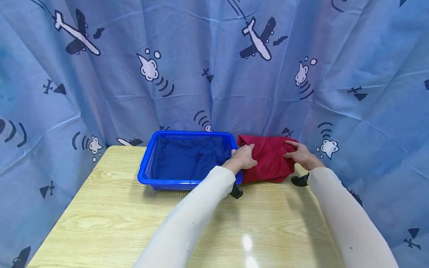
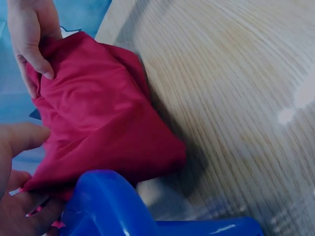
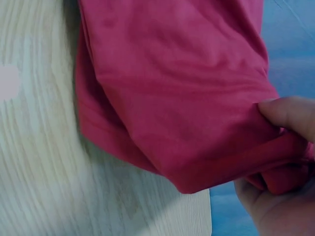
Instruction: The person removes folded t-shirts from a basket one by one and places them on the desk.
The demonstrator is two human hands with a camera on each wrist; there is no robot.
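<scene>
A folded red cloth [image 1: 268,160] lies on the table at the right of the basket. My left hand [image 1: 242,158] is at the cloth's left edge, beside the basket's rim. In the left wrist view its fingers [image 2: 37,214] curl at the edge of the cloth, with the thumb raised apart from them. My right hand [image 1: 299,154] grips the cloth's right end. The right wrist view shows its thumb [image 3: 290,114] on top and the fingers underneath, with the fabric folded between them. The fingertips beneath are hidden.
A blue plastic basket [image 1: 144,178] stands left of the red cloth, and a dark blue cloth [image 1: 187,158] lies spread inside it. The wooden table [image 1: 110,223] reaches back to a blue curtain [image 1: 187,74] printed with planes. The curtain also hangs along both sides.
</scene>
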